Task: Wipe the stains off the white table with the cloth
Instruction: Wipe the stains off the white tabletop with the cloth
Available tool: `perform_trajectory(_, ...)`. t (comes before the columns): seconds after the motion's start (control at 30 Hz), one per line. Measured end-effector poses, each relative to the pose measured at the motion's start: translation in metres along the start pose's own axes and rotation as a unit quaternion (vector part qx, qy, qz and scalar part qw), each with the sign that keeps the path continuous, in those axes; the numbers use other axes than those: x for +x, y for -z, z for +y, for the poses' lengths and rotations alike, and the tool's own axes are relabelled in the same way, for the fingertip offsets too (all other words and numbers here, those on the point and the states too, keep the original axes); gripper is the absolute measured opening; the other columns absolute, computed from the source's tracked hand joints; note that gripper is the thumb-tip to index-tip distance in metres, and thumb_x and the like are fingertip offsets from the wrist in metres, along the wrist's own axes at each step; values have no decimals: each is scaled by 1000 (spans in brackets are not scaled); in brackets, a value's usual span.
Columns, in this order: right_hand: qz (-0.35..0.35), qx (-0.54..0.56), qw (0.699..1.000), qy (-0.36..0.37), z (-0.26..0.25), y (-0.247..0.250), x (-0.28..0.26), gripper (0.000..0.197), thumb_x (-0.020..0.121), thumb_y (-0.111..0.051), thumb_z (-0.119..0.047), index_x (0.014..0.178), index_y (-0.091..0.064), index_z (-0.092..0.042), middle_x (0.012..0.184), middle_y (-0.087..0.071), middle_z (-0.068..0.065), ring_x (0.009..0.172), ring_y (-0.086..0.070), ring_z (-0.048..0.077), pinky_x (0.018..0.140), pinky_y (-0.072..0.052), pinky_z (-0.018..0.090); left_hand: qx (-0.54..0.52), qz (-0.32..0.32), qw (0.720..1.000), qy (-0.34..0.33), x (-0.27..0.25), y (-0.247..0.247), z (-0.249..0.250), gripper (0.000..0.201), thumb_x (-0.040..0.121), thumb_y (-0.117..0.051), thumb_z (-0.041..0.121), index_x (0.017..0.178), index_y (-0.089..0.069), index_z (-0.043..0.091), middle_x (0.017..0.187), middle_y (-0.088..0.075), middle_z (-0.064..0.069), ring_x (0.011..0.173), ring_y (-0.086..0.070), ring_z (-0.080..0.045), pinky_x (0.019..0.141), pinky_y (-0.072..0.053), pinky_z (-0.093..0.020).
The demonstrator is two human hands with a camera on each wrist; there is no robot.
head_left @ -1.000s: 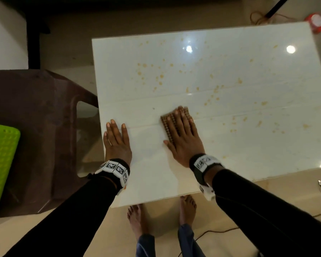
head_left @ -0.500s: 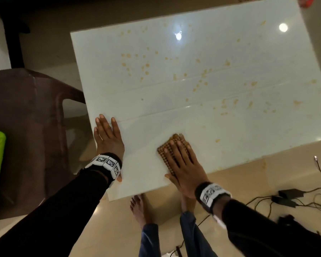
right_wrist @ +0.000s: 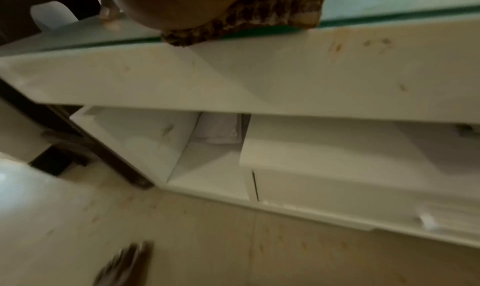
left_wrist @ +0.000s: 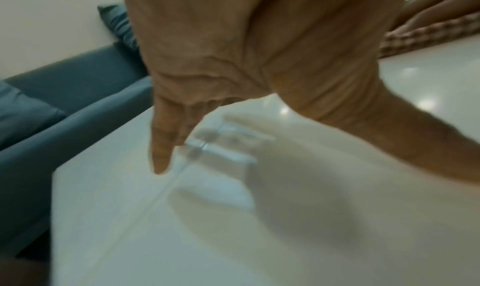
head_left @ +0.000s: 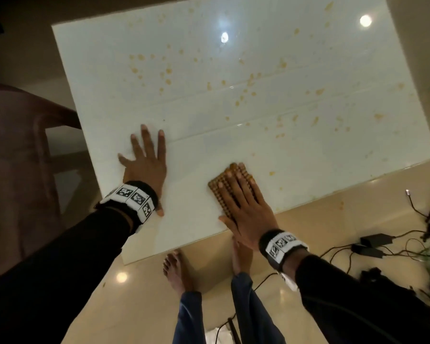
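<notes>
White table [head_left: 308, 150] fills the frame's upper centre, orange stains [head_left: 246, 93] scattered across its middle; left hand [head_left: 145, 167] lies flat, fingers spread wide, centre-left; right hand [head_left: 243, 202], fingers straight, presses the brown checked cloth [head_left: 217, 192] near the table's lower edge.

Tabletop [head_left: 233, 145] open ahead; chair [head_left: 23, 157] blocks left.

Room lighting is dim and warm. The glossy white rectangular table [head_left: 233, 150] shows two round glare spots from lights above; the polished beige floor [head_left: 139, 289] shows another. Head view corners darken and straight edges bow. Both wrist views are motion-blurred; the left hand [left_wrist: 254, 49] casts a soft shadow on the table.
</notes>
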State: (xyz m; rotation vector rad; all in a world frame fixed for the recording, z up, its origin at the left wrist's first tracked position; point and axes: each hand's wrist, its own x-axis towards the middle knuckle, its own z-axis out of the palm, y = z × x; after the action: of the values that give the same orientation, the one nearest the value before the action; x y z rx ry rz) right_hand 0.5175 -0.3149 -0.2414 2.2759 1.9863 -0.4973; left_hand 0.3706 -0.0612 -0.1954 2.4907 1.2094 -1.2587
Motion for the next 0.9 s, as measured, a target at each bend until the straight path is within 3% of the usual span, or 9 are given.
perform_trajectory(0.2, 64, 28, 992, -109, 27, 42, 132, 77, 110, -22, -56, 170, -14, -10, 177, -6, 22, 165, -4, 40, 133, -10, 58, -110, -17, 994, 15, 15, 15, 44, 209, -2, -93, 62, 141, 47, 0, 147, 36, -46, 141, 25, -64, 107, -3, -81)
perform_trajectory(0.33, 52, 3, 998, -39, 32, 30, 55, 76, 112, -33, -51, 170, -9, -9, 177, 1, 23, 165, 2, 42, 131, -15, 61, -136, -13, 991, 0, 16, 15, 40, 208, -3, -89, 65, 139, 49, 2, 140, 45, -45, 139, 29, -65, 102, 4, -84)
perform_trajectory(0.37, 20, 2, 999, -32, 31, 23, 25, 76, 112, -31, -51, 171, -5, -10, 177, 5, 22, 165, 5, 41, 130, -17, 62, -127, -20, 992, 9, 16, 15, 43, 204, 6, -92, 63, 139, 49, 1, 139, 46, -45, 140, 26, -64, 102, 5, -83)
perform_trajectory(0.43, -23, 6, 1000, -19, 33, 16, -11, 76, 113, -21, -54, 170, 3, -12, 178, 11, 19, 165, 7, 38, 130, -20, 61, -120, -11, 992, 46, 17, 16, 52, 181, 44, -99, 50, 141, 47, 2, 147, 38, -44, 144, 19, -62, 108, -5, -82)
perform_trajectory(0.5, -18, 12, 1000, -15, 40, 19, 3, 75, 112, -19, -55, 171, 1, -12, 178, 9, 19, 166, 6, 38, 130, -20, 61, -102, 20, 992, 66, 18, 12, 57, 156, 71, -91, 34, 145, 42, 2, 153, 29, -43, 146, 15, -60, 114, -16, -76)
perform_trajectory(0.6, 46, 22, 998, -34, 52, 37, 88, 75, 111, -20, -55, 171, -9, -11, 177, 0, 23, 165, 1, 42, 132, -13, 60, -75, 44, 994, 74, 21, 6, 58, 146, 78, -87, 27, 148, 39, 2, 155, 24, -43, 147, 12, -60, 113, -17, -73)
perform_trajectory(0.73, 48, 40, 993, -101, 62, 64, 177, 81, 107, -14, -61, 171, -7, -12, 178, 1, 19, 166, 2, 38, 134, -7, 57, -88, 63, 991, 74, 23, 3, 59, 131, 88, -77, 19, 148, 39, 5, 157, 23, -40, 149, 12, -57, 114, -17, -73)
perform_trajectory(0.83, 56, 29, 996, -67, 57, 58, 146, 79, 109, -16, -58, 171, -6, -10, 178, 3, 22, 165, 3, 40, 132, -10, 59, -88, 79, 990, 73, 24, 1, 60, 120, 94, -67, 16, 149, 39, 4, 158, 20, -40, 150, 8, -57, 115, -22, -72)
perform_trajectory(0.9, 38, 21, 998, -36, 50, 44, 100, 77, 110, -19, -55, 171, -5, -9, 177, 5, 22, 165, 5, 40, 132, -12, 61, -90, 86, 990, 72, 26, -3, 59, 97, 100, -43, 6, 145, 43, 1, 159, 17, -40, 150, 5, -56, 114, -28, -69)
